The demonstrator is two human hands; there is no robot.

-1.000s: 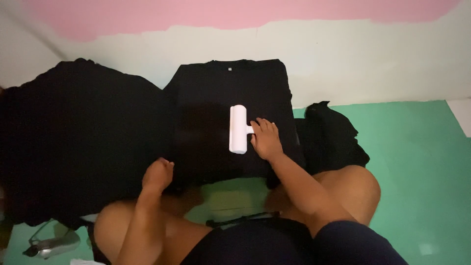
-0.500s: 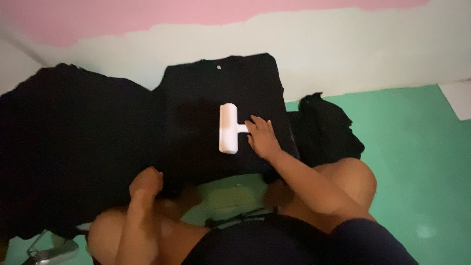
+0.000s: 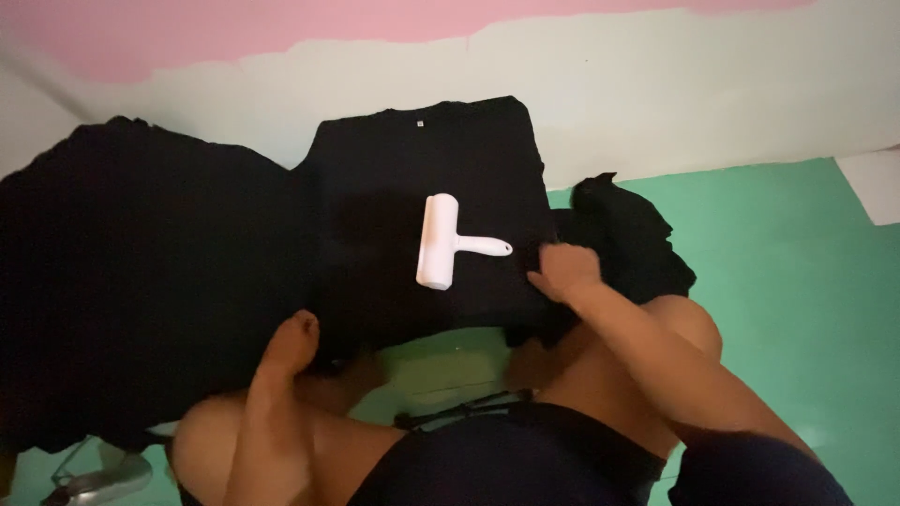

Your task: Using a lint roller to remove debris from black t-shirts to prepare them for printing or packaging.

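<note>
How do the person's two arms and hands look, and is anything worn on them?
Both forearms are bare; no sleeve, glove, watch or ring shows. The left hand and the right hand are bare too. The upper arms are out of view.

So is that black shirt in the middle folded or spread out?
Folded: the black shirt forms a neat rectangle with no sleeves showing, collar at top, a white lint roller lying on it.

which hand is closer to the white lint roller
The right hand, at the folded black shirt's right edge just past the lint roller's handle tip. The left hand is farther, at the shirt's lower left corner.
</note>
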